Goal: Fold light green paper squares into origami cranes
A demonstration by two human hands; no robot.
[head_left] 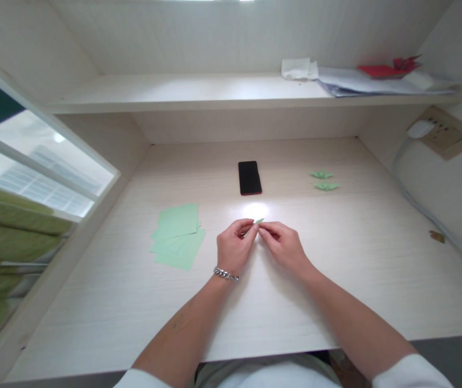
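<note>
My left hand [233,247] and my right hand [283,245] meet over the middle of the pale wooden desk [336,280]. Both pinch a small folded piece of green paper [258,221], whose tip pokes out between the fingertips. Most of the piece is hidden by my fingers. A metal chain bracelet [226,275] circles my left wrist. A loose stack of green paper sheets [178,235] lies to the left of my left hand. Two finished green paper figures [324,180] rest on the desk at the back right.
A black phone [249,177] lies face up behind my hands. The shelf [182,91] above holds white papers [352,81] and a red folded object [390,68]. A wall socket with a white plug [420,128] and cable is at right. A window [33,167] is at left.
</note>
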